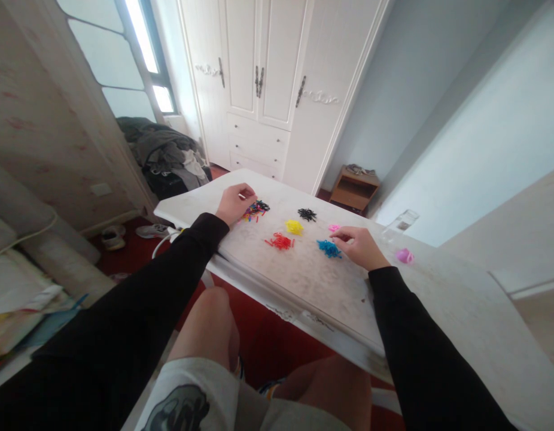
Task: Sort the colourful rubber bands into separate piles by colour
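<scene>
Tiny multicoloured bits [259,207] lay heaped beside the left hand [233,203] and vivid blue bits [328,249] by the right hand [358,245] on the white surface [322,281], fingers [342,232] curled, any grasp impossible to tell.

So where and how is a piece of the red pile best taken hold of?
Probably by an end that sticks out at the left edge of the red pile, pinched from above and the near-left side. The pieces look thin and heaped together, but some ends poke out there; the yellow pile sits just beyond, on the far side.
</scene>
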Action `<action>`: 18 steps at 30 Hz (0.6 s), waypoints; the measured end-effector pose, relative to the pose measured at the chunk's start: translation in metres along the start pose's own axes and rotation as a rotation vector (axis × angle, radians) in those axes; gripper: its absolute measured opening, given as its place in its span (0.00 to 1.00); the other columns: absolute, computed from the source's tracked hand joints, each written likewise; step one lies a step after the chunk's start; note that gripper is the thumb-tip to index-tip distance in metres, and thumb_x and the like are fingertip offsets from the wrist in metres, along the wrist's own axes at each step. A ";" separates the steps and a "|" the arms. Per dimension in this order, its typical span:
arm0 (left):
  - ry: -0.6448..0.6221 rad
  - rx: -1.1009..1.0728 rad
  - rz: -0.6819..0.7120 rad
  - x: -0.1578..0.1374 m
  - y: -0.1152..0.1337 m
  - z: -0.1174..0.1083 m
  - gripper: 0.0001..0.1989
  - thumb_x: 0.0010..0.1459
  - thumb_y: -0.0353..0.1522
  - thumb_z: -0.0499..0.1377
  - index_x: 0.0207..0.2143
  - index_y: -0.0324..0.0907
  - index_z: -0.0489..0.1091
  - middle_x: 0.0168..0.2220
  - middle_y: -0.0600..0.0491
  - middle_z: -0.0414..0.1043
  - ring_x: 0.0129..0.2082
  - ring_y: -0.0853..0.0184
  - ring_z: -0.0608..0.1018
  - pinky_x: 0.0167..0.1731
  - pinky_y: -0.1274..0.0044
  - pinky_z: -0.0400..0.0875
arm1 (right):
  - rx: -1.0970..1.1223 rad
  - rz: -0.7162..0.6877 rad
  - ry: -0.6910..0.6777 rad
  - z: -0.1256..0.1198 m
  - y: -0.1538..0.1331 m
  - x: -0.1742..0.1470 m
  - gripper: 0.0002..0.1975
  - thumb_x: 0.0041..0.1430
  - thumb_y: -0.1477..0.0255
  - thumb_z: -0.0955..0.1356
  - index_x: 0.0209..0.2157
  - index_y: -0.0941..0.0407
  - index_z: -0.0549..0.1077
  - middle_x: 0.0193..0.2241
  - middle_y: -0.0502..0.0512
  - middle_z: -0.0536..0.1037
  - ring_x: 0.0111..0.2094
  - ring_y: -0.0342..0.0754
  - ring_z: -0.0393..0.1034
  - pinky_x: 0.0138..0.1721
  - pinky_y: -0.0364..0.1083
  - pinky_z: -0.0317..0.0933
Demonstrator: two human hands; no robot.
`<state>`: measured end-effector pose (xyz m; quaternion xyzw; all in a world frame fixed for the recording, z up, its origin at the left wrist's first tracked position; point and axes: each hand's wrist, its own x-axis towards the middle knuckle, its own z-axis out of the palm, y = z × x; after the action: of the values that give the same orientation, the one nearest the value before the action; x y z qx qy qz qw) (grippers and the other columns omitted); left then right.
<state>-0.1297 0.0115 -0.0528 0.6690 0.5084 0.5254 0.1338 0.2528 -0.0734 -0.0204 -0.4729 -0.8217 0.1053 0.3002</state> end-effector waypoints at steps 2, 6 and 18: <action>0.000 0.003 0.004 -0.001 0.001 0.000 0.10 0.52 0.38 0.65 0.29 0.40 0.74 0.28 0.50 0.78 0.30 0.64 0.76 0.34 0.73 0.71 | 0.001 -0.001 0.003 0.000 0.000 0.000 0.09 0.56 0.70 0.69 0.31 0.56 0.84 0.31 0.57 0.85 0.31 0.50 0.77 0.37 0.48 0.70; -0.017 0.012 0.029 -0.003 0.004 -0.001 0.10 0.52 0.39 0.64 0.29 0.40 0.76 0.30 0.50 0.79 0.32 0.63 0.78 0.36 0.72 0.72 | 0.002 -0.004 0.001 0.000 0.000 0.000 0.09 0.56 0.70 0.69 0.31 0.56 0.83 0.32 0.57 0.86 0.31 0.50 0.78 0.37 0.48 0.70; -0.332 0.106 0.163 -0.006 0.005 -0.003 0.06 0.44 0.33 0.63 0.25 0.41 0.79 0.27 0.51 0.77 0.29 0.64 0.75 0.35 0.72 0.72 | 0.007 0.008 -0.019 0.001 -0.001 0.000 0.09 0.56 0.70 0.69 0.30 0.56 0.83 0.30 0.57 0.85 0.30 0.49 0.76 0.36 0.47 0.69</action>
<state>-0.1291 0.0030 -0.0516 0.7915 0.4504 0.3895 0.1375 0.2511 -0.0738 -0.0207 -0.4739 -0.8223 0.1140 0.2936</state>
